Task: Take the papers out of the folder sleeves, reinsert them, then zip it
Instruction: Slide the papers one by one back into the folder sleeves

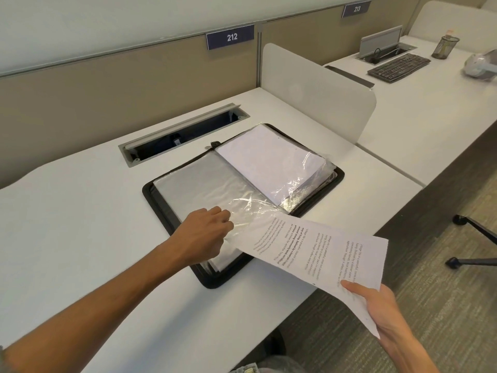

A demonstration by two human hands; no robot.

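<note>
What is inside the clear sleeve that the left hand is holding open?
One end of the printed paper sits inside the clear sleeve; the left hand pinches the sleeve, and the right hand holds the paper's other end. The hand and glare hide how far it goes in.

Setting: open-plan office. Numbered station plates — 212 [230,37] and 213 [356,8] — on beige partition panels [107,84]. Long white table [80,211] with cable trough [185,131]; white divider [317,95] between seats. Neighbouring seat: keyboard [398,67], mesh pen cup [445,47]. Carpet [403,305], chair base [473,243].
</note>
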